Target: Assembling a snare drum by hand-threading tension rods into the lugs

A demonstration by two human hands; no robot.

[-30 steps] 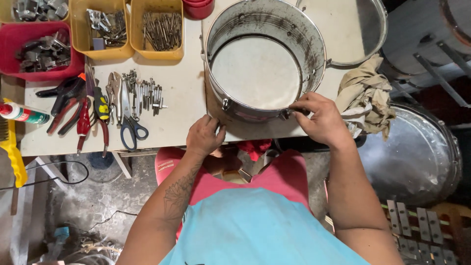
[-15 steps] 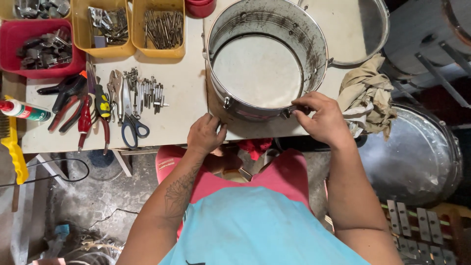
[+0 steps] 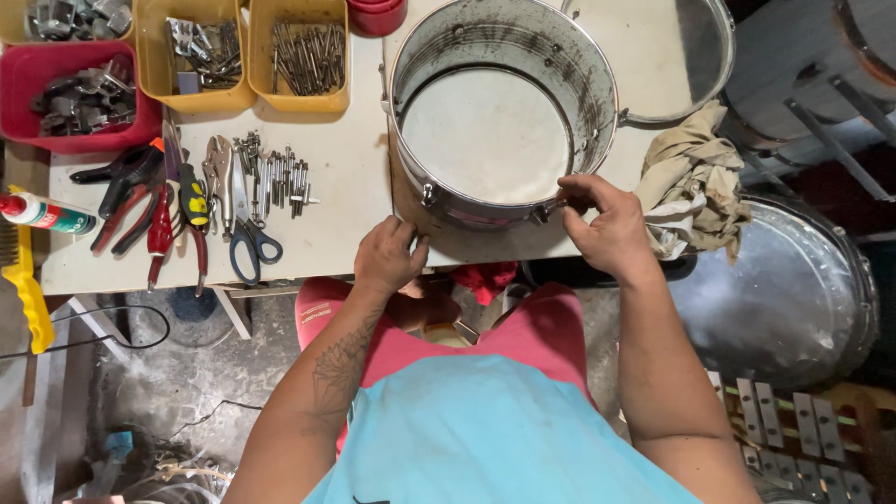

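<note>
— Pale and scuffed, the counter (image 3: 345, 187) fills the upper part of the view, with rough concrete floor below it. What stands on it?

— 1 metal drum shell (image 3: 504, 112) with a whitish head inside, open side up, at the near edge of the counter, straight ahead of the person.

— And the hands?

— The left hand (image 3: 390, 257) rests at the counter's edge, just beside the shell's lower left wall. Its fingers are curled in narrow; I cannot tell whether they grip anything. The right hand (image 3: 607, 224) is at the shell's lower right rim, fingers pinched on a small lug (image 3: 546, 211) on the outer wall.

— What lies to the left?

— A row of hand tools: blue-handled scissors (image 3: 247, 233), red and black pliers (image 3: 154, 205), a yellow-handled tool (image 3: 193, 201), and loose metal rods (image 3: 275, 173). Behind them, 2 yellow bins (image 3: 243, 93) hold metal parts and rods, and 1 red bin (image 3: 56, 140) holds dark fittings. A white tube with a red cap (image 3: 42, 213) sits at the far left edge.

— To the right?

— A crumpled beige rag (image 3: 695, 177) hangs off the counter, just beside the right hand. Behind the shell lies a second round metal hoop (image 3: 714, 65). Lower right, off the counter, is a large shiny metal drum (image 3: 784, 299).

— The person?

— Seated, light blue shirt, pink shorts, a tattoo on the left forearm.
</note>
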